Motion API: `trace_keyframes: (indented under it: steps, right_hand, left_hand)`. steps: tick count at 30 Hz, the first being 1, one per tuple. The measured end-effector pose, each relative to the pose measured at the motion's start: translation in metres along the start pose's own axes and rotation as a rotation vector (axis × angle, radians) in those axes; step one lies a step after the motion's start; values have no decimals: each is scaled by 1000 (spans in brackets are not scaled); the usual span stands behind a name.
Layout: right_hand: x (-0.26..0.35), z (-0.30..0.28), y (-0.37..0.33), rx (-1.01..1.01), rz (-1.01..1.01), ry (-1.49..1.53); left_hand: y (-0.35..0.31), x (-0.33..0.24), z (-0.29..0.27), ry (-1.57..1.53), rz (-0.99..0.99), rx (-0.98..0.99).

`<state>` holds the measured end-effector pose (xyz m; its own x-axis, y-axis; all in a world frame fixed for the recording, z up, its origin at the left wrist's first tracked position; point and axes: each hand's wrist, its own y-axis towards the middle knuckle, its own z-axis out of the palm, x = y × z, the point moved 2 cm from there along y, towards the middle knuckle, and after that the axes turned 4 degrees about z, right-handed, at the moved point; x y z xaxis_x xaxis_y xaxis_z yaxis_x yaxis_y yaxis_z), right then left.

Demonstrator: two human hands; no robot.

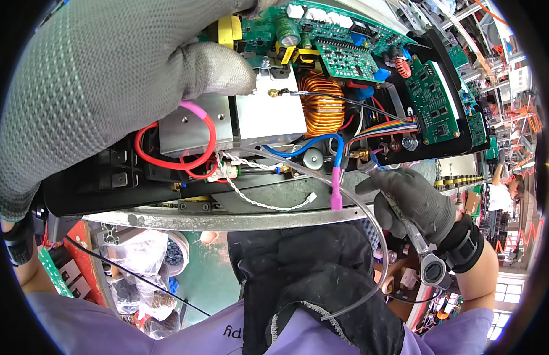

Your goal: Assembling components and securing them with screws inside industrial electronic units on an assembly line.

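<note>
My left hand [162, 56], in a grey glove, grips an open electronic unit from its far side. The thumb presses on the silver heat sink [268, 112]; most of the other fingers are hidden. A combination wrench [401, 216] is held in my right hand [422, 198], also gloved. Its upper end meets a brass fitting [360, 154] on the unit's near edge, while the ring end [433, 270] hangs below my wrist. Beside the fitting runs a blue wire [322, 139] with a pink sleeve. A copper coil [323, 109] and green circuit board [351, 59] sit behind it.
A loose red wire loop [145, 148], a white twisted lead [250, 201] and a clear tube [372, 222] hang off the unit's near side. The metal bench edge [227, 219] runs below. At lower left stands a white bucket [181, 248] by plastic bags [138, 254].
</note>
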<state>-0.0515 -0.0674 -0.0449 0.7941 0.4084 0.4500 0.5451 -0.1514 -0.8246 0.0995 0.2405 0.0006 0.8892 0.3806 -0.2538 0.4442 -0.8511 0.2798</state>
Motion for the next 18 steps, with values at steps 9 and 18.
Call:
trace_keyframes:
  steps: [9,18]
  right_hand:
    - [5,2,6,-196,73,-357]
    - [-32,33,27,-394,-197,140]
  left_hand:
    - [-1,-1,5,-10,-4,4]
    - [1,0,7,-11,5,6]
